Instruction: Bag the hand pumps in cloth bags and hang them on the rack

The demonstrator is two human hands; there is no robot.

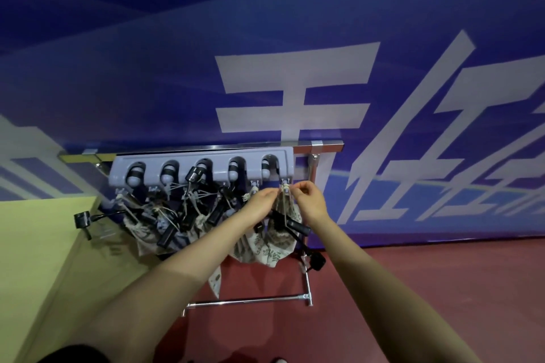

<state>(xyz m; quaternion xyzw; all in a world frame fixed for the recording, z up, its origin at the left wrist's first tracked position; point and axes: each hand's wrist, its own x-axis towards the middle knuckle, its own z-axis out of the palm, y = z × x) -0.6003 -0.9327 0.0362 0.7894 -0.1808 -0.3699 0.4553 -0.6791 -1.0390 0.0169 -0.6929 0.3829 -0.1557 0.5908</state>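
Two hands (262, 200) on upright hanging bag (284, 212)

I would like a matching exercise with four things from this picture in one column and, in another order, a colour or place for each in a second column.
Things:
1. rack holder strip
2. floor
3. rightmost cloth bag
4. wall banner

Descriptions:
A. dark red
B. blue with large white characters
C. grey, with five slots
D. leaf-printed, hanging below both hands

The left hand and right hand pinch the bag's drawstring at the rightmost hook.

Pairs: 1-C, 2-A, 3-D, 4-B
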